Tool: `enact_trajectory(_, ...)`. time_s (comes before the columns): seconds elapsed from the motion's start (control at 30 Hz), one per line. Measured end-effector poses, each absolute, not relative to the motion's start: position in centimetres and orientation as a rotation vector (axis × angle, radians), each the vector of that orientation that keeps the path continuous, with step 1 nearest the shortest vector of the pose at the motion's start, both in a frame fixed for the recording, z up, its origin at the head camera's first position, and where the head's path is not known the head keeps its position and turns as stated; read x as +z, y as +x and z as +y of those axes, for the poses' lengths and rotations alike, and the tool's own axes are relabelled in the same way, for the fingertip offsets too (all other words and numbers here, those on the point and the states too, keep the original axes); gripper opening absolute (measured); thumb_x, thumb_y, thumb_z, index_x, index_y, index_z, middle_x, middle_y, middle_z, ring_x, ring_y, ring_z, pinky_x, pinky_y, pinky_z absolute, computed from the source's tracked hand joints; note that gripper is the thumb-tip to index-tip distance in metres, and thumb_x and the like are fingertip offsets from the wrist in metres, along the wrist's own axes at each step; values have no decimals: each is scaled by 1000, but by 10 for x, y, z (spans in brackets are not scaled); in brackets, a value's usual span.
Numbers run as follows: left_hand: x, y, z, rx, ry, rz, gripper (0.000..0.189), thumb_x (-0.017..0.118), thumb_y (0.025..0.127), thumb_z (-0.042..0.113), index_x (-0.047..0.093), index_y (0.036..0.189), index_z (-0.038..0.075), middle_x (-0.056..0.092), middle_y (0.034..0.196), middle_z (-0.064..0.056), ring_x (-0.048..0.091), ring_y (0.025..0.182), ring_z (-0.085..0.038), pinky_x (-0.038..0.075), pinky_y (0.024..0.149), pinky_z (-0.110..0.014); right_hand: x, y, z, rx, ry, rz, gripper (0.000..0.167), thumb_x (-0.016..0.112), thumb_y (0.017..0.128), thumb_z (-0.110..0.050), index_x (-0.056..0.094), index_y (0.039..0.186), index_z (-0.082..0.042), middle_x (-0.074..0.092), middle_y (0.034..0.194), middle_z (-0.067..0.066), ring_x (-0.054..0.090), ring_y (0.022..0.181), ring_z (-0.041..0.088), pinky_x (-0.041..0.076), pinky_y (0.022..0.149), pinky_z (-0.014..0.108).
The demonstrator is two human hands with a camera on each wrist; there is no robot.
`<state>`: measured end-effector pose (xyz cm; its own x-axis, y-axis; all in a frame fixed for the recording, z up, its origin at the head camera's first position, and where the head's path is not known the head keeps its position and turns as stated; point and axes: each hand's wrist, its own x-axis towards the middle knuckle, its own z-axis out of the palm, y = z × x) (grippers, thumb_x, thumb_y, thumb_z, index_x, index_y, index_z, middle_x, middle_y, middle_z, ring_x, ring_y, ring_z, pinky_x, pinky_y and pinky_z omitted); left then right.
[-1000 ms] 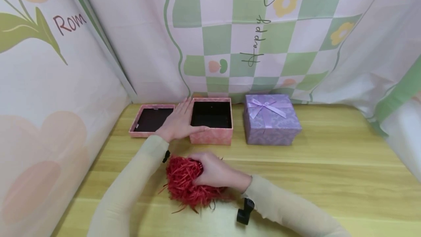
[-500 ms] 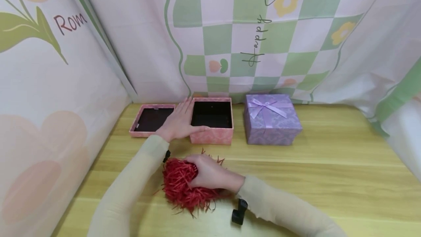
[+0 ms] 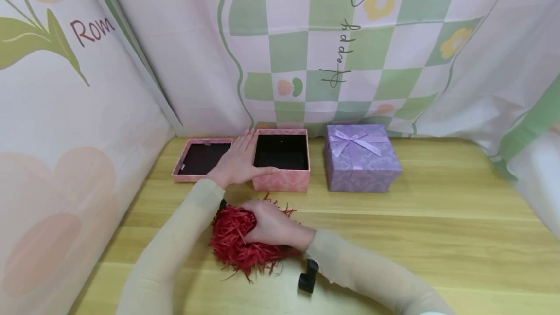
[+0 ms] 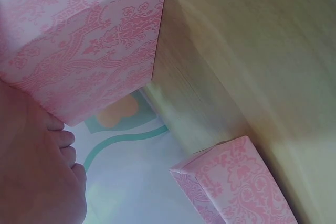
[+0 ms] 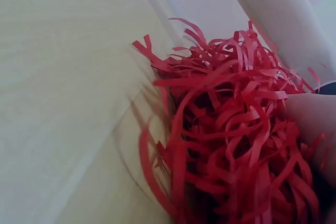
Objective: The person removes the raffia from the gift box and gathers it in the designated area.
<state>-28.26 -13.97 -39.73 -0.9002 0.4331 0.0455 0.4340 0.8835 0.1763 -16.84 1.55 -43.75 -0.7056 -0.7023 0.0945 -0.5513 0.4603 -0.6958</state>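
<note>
A pink patterned gift box (image 3: 281,181) stands uncovered at the back of the table, its dark inside visible. My left hand (image 3: 236,163) rests against its left side with straight fingers, the thumb along the front rim. In the left wrist view the box's pink wall (image 4: 110,45) rises beside that hand. Nearer the front, my right hand (image 3: 272,223) grips a bundle of red shredded paper (image 3: 234,242). Its fingertips are buried in the strands. Loose red strips (image 5: 231,124) fill much of the right wrist view, close over the wooden surface.
Left of the box lies its pink lid (image 3: 203,159), dark inside facing up. A closed purple gift box (image 3: 362,159) with a ribbon bow stands to the right. A printed curtain (image 3: 332,52) hangs behind the wooden table (image 3: 420,237).
My right hand has shifted a little to the left with the red shredded paper. The left hand and the boxes stay where they were.
</note>
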Motion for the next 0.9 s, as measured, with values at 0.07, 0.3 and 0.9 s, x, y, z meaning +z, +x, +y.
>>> enact_trajectory(0.07,-399,-283,-140,-293,-702,-3044,121,48,87,83,1,162,2,1,169,-16,-1,154,-28,4,122,-41,-437,-169,14,-1057,-1085,2520,57,91,76,-20,69,128,-14,68,116,-10,60,103,5,50,93,29)
enact_trajectory(0.3,-399,-283,-141,-294,-705,-3046,120,49,87,82,-1,162,2,2,169,-16,-1,154,-29,5,122,-42,-432,-171,15,-1077,-1112,2504,62,92,77,-30,67,132,-14,67,122,-9,59,108,5,49,96,30)
enact_trajectory(0.9,-393,-279,-140,-274,-704,-3064,118,48,89,81,-2,162,3,0,169,-16,-1,154,-28,3,122,-42,-405,-168,34,-1132,-1190,2504,80,90,75,-50,63,140,-10,62,137,-4,56,122,7,45,103,31)
